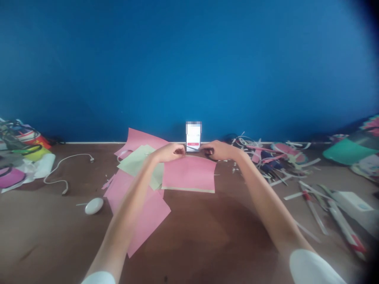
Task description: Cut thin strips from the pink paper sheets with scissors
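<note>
My left hand (174, 151) is closed, its fingers pinched at the upper left edge of a pink sheet of paper (189, 173). This sheet hangs or lies bent towards me, with a pale strip along its lower edge. Closed too is my right hand (219, 150), around what look like dark-handled scissors (209, 151); their thin blades point left towards my left hand, over the sheet's far edge. Motion blur hides the exact grip. Right behind the hands, a phone (193, 138) with a lit screen leans upright against the wall.
More pink paper (148, 221) and pale green sheets (137, 161) overlap on the left. A white cable (68, 156) and a white oval object (94, 206) lie farther left. Paper scraps (278, 159), cutters (340, 221) and a white box (353, 201) spread across the right side.
</note>
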Available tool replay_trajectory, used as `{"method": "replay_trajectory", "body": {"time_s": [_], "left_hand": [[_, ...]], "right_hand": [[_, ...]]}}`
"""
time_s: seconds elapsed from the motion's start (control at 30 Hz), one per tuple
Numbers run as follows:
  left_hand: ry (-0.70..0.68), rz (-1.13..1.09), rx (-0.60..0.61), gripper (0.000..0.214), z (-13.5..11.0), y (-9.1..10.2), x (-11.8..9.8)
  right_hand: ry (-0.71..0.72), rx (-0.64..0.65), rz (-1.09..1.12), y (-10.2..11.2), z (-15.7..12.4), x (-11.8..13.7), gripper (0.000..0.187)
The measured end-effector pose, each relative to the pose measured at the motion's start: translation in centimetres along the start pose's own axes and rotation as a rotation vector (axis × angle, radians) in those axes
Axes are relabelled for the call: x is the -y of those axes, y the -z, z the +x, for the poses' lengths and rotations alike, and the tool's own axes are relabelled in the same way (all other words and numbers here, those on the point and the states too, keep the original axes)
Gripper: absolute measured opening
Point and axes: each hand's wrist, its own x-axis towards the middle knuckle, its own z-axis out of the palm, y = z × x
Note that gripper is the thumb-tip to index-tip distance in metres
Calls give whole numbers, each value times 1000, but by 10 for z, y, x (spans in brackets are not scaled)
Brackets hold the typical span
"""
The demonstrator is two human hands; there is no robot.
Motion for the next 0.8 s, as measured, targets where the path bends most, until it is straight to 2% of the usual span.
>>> {"method": "replay_trajectory", "body": {"time_s": [0.13,0.37,0.57,0.73,0.8], "left_hand": [[-10,-40,-4,26,1,2,6],[2,-55,-35,28,2,4,8],[7,-72,-53,29,2,4,8],[-3,-101,-60,30,2,4,10],[-7,-96,-56,31,2,3,10]], "right_hand": [[-35,35,53,8,-7,-2,57],[-164,12,72,23,-22,-12,58],[-182,21,61,25,-23,-4,60],[-202,-104,21,30,-27,-1,57],[-207,-115,27,31,-28,-1,57]]}}
